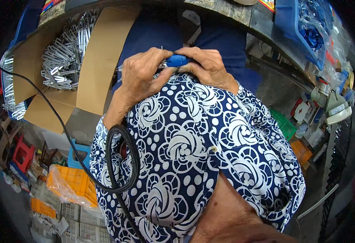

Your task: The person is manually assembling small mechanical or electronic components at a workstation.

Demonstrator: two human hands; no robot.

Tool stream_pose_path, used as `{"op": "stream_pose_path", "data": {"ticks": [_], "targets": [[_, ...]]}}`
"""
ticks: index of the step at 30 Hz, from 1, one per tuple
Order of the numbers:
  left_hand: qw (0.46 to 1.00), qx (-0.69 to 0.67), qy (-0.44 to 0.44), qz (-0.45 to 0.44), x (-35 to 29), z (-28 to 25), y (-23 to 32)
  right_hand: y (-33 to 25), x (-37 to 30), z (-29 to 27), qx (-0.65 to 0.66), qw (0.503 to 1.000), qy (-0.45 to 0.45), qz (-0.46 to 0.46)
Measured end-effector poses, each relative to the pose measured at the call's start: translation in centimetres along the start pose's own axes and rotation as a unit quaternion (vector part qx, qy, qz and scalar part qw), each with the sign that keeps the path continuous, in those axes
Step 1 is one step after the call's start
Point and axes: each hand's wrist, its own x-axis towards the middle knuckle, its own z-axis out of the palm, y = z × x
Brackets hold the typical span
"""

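Close to my body, over my lap, both hands meet at a small blue plastic piece [177, 60]. My right hand [210, 67] pinches its right end between thumb and fingers. With fingers curled, my left hand [143, 73] grips a thin silvery metal part [162, 65] that meets the blue piece on its left side. Most of that metal part is hidden behind my left fingers, so its full shape cannot be made out. An open cardboard box [89, 60] to the left holds a heap of similar-looking silvery metal parts [64, 60].
Ahead runs a worn workbench edge [222, 16]. A blue bin [289, 24] with bagged blue pieces [313, 36] stands at the upper right. A black cable [60, 117] loops past my left arm. Orange crates [76, 180] and a red stool [23, 154] are at the lower left.
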Motion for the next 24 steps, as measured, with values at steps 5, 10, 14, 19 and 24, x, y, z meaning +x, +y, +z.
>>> {"op": "stream_pose_path", "data": {"ticks": [5, 10, 14, 19, 24], "targets": [[0.999, -0.029, -0.027, -0.017, -0.6, 0.3, -0.4, 0.0, -0.9, 0.4, -0.004, 1.0, -0.006, 0.013], [0.997, -0.052, -0.059, -0.009, -0.8, 0.5, -0.8, 0.2, -1.4, 0.2, -0.009, 0.999, -0.041, 0.023], [0.997, -0.044, -0.052, -0.02, -0.8, 0.7, -0.3, 0.1, -1.6, 0.3, -0.015, 1.0, -0.015, 0.013], [0.997, -0.042, -0.055, -0.015, -1.1, 1.1, -0.7, 0.5, -2.1, 0.7, -0.027, 0.999, -0.007, 0.022], [0.995, -0.044, -0.085, -0.008, -1.4, 0.7, -1.0, 0.7, -2.4, 0.7, -0.022, 0.999, -0.044, 0.023]]}}
